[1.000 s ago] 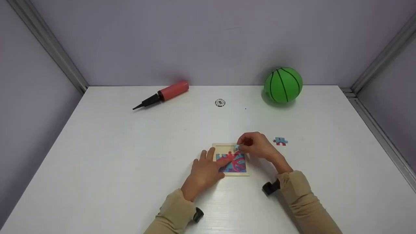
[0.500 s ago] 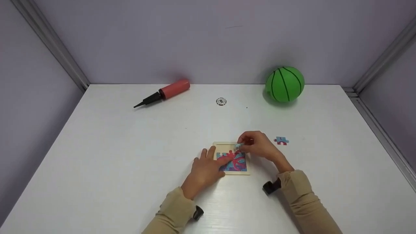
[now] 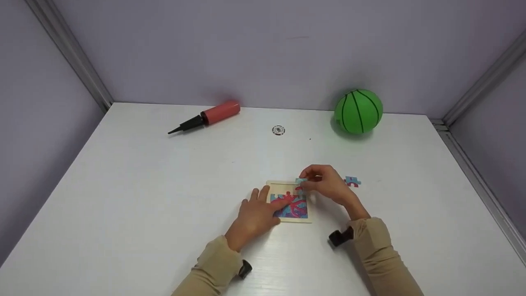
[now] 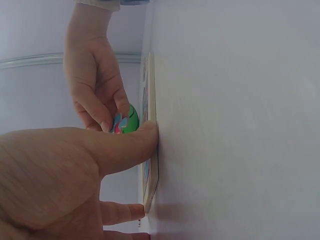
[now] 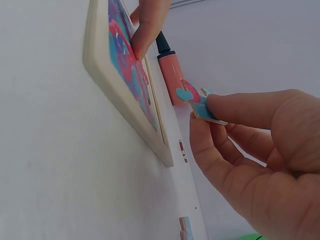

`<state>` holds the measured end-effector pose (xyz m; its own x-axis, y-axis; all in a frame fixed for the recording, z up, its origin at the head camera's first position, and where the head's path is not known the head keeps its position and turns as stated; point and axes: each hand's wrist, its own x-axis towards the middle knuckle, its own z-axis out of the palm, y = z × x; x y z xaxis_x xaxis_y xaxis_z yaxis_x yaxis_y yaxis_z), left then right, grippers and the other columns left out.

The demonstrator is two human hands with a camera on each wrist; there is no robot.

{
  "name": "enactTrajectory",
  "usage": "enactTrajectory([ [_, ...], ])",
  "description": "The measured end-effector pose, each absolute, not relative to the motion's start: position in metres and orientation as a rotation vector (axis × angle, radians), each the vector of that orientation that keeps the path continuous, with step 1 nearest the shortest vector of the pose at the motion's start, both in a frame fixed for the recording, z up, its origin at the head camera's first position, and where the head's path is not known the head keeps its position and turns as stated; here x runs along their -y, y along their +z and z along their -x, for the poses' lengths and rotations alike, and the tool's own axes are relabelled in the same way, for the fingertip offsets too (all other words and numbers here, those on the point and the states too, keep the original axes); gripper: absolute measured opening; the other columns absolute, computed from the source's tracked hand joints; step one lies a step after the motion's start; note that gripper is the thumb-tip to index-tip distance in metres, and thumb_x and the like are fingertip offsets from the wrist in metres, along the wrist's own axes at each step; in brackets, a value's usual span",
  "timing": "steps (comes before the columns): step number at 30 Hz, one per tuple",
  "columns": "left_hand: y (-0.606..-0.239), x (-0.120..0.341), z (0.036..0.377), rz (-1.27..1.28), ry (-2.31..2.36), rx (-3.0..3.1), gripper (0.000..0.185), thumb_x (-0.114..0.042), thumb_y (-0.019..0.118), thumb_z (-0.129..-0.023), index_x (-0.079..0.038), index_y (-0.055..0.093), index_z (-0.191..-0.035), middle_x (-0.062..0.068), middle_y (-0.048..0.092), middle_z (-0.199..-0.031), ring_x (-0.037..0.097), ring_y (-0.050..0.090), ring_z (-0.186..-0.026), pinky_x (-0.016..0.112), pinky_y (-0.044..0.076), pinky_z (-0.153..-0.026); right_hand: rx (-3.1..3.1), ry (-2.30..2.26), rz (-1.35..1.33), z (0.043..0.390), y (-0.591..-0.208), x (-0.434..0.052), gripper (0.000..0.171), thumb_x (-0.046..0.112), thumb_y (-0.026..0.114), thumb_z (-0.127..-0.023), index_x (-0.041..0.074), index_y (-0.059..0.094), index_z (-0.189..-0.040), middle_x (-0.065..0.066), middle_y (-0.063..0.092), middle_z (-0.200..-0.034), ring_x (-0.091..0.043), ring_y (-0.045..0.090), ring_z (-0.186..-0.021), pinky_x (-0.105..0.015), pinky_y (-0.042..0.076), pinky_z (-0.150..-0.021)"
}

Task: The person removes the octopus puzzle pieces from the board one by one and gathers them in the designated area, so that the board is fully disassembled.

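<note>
A small wooden puzzle tray with a red, blue and pink picture lies on the white table. My left hand rests on the tray's left side, fingers flat on the pieces, thumb against the frame's edge. My right hand hovers above the tray's far right corner and pinches a light blue and red puzzle piece, also seen in the right wrist view, lifted off the board. Another loose piece lies on the table just right of that hand.
A green ball sits at the back right by the wall. A red and black hand pump lies at the back left. A small round disc sits between them. Purple walls close in three sides.
The right hand has turned and lifted its piece slightly over the tray's far right corner. The left hand stays on the tray. The view has tilted a little.
</note>
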<state>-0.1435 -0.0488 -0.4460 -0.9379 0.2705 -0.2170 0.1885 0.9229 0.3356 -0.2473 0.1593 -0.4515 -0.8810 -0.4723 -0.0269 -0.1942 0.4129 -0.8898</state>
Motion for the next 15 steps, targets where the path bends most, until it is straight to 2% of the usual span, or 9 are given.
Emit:
enactTrajectory([
  [10, -0.4484, 0.0494, 0.1438, -0.356, 0.488, -2.826, 0.056, -0.028, 0.067, -0.090, -0.036, 0.048, -0.141, 0.020, 0.029, -0.150, 0.044, 0.029, -0.134, 0.062, 0.034, -0.099, -2.354, -1.518, 0.551, 0.2482, -0.4503, -0.1632, 0.013, 0.003, 0.069, -0.085, 0.000, 0.067, -0.098, -0.006, 0.063, -0.090, -0.020, 0.057, -0.084, -0.028, 0.051, -0.075],
  [15, -0.4480, 0.0473, 0.1453, -0.360, 0.511, -2.821, 0.056, -0.026, 0.066, -0.089, -0.035, 0.048, -0.142, 0.021, 0.029, -0.149, 0.044, 0.028, -0.134, 0.062, 0.034, -0.099, -2.344, -1.534, 0.538, 0.2488, -0.4472, -0.1681, 0.016, 0.003, 0.069, -0.086, -0.002, 0.066, -0.101, -0.007, 0.063, -0.092, -0.020, 0.056, -0.085, -0.028, 0.051, -0.077],
])
